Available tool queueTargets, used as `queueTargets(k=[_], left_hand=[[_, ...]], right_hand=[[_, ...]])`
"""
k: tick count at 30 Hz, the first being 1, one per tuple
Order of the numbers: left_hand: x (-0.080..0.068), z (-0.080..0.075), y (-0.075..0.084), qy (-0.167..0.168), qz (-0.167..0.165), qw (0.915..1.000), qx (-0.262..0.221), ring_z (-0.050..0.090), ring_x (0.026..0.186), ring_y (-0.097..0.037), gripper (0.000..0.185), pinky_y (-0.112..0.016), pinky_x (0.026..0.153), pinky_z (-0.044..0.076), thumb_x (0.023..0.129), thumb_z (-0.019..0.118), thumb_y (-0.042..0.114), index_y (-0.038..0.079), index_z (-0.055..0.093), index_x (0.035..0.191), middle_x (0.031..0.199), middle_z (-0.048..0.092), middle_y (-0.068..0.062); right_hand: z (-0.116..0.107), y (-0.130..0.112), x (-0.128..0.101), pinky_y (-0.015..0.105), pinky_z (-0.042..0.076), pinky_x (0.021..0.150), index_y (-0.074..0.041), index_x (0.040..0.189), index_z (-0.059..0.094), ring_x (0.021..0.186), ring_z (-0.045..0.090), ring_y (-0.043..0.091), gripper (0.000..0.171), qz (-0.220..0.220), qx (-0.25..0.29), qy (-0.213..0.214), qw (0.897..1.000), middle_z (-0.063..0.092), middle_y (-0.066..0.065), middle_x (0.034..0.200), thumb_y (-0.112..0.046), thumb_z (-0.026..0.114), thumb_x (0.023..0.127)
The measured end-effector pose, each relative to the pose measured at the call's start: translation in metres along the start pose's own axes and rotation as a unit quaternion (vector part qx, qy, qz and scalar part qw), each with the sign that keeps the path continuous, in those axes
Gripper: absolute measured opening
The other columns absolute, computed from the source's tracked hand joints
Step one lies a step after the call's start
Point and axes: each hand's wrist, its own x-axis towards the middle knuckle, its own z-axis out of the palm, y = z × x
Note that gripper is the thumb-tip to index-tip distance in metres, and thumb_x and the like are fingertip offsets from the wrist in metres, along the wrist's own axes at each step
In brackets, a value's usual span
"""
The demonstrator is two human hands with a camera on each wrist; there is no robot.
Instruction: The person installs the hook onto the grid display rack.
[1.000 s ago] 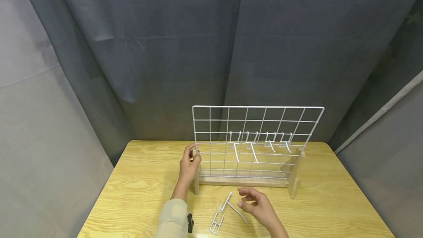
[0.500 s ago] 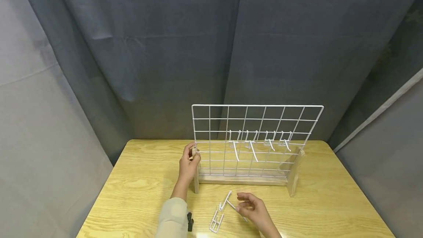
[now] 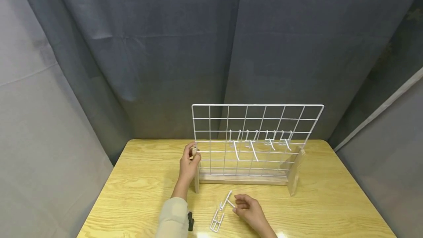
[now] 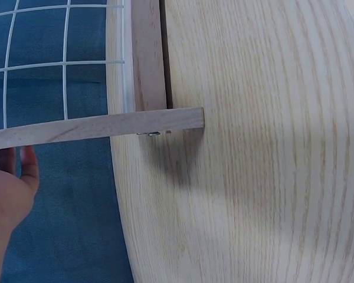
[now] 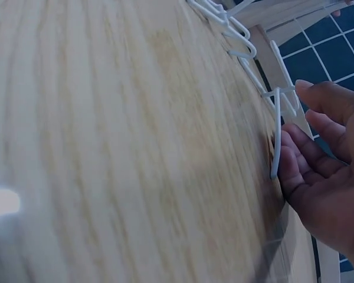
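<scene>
A white wire grid rack (image 3: 257,120) stands in a wooden base on the table, with several white hooks (image 3: 253,149) hanging on it. My left hand (image 3: 188,165) grips the rack's left wooden side post (image 3: 196,183); the left wrist view shows that post (image 4: 106,125) with my fingers (image 4: 9,188) on its end. Near the table's front, my right hand (image 3: 248,210) pinches a loose white wire hook (image 3: 227,198) lying on the wood. In the right wrist view the hook (image 5: 276,130) sits between thumb and curled fingers (image 5: 318,153).
Another loose hook (image 3: 216,222) lies just left of my right hand, and loose hooks (image 5: 227,23) show at the top of the right wrist view. The wooden table (image 3: 138,194) is ringed by grey curtains (image 3: 165,47). The rack's right foot (image 3: 294,173) juts forward.
My right hand has moved left and down onto the loose hook, and its fingers have closed on it. The left hand has stayed on the rack's post.
</scene>
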Motion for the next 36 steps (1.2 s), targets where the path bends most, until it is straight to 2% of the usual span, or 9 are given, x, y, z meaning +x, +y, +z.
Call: queueTargets(k=[6, 13, 20, 25, 32, 36], left_hand=[[0.000, -0.001, 0.000, 0.000, -0.001, 1.0000, 0.001, 0.052, 0.083, -0.017, 0.043, -0.033, 0.072, 0.045, 0.084, 0.053, -0.004, 0.007, 0.049, 0.126, 0.095, 0.058, -0.012], [0.004, -0.002, 0.003, -0.011, -0.002, 0.9999, -0.003, 0.051, 0.084, -0.018, 0.044, -0.036, 0.074, 0.045, 0.086, 0.052, -0.003, 0.007, 0.048, 0.128, 0.100, 0.057, -0.021], [0.003, -0.002, 0.003, -0.012, -0.008, 0.9999, -0.003, 0.051, 0.083, -0.017, 0.043, -0.035, 0.074, 0.045, 0.086, 0.053, -0.002, 0.006, 0.048, 0.128, 0.096, 0.056, -0.014], [0.001, -0.001, 0.004, -0.015, -0.010, 0.9998, -0.005, 0.051, 0.085, -0.018, 0.044, -0.035, 0.074, 0.045, 0.086, 0.052, -0.004, 0.004, 0.047, 0.129, 0.100, 0.056, -0.022], [-0.002, -0.002, 0.003, -0.007, -0.012, 0.9999, -0.004, 0.051, 0.086, -0.016, 0.043, -0.034, 0.075, 0.044, 0.085, 0.053, -0.004, 0.009, 0.049, 0.126, 0.096, 0.057, -0.011], [0.001, -0.002, -0.007, -0.006, -0.007, 0.9999, -0.006, 0.051, 0.086, -0.017, 0.043, -0.035, 0.074, 0.044, 0.085, 0.053, -0.003, 0.011, 0.049, 0.125, 0.097, 0.057, -0.014]], right_hand=[[0.002, 0.001, 0.009, 0.022, 0.049, 0.071, 0.010, 0.111, 0.057, 0.084, 0.056, 0.024, 0.041, -0.014, -0.026, -0.016, 0.999, 0.059, 0.016, 0.097, -0.003, 0.074, 0.075], [0.000, 0.000, 0.016, 0.021, 0.048, 0.065, 0.010, 0.108, 0.058, 0.077, 0.052, 0.021, 0.038, 0.007, -0.039, -0.047, 0.998, 0.056, 0.010, 0.087, 0.000, 0.072, 0.075], [0.001, -0.001, 0.017, 0.022, 0.047, 0.063, 0.008, 0.104, 0.061, 0.073, 0.051, 0.018, 0.034, -0.002, -0.089, -0.057, 0.994, 0.056, 0.006, 0.082, -0.004, 0.073, 0.075], [0.002, -0.001, 0.016, 0.022, 0.046, 0.060, 0.006, 0.100, 0.063, 0.070, 0.050, 0.015, 0.029, -0.007, -0.112, -0.057, 0.992, 0.054, 0.003, 0.078, -0.002, 0.072, 0.075], [0.003, -0.002, 0.014, 0.021, 0.046, 0.058, 0.008, 0.098, 0.062, 0.066, 0.050, 0.013, 0.021, -0.010, -0.104, -0.067, 0.992, 0.055, 0.005, 0.076, 0.003, 0.066, 0.078], [0.003, -0.003, 0.013, 0.021, 0.045, 0.056, 0.007, 0.095, 0.064, 0.065, 0.051, 0.012, 0.017, -0.007, -0.101, -0.060, 0.993, 0.057, 0.004, 0.074, 0.003, 0.066, 0.079]])
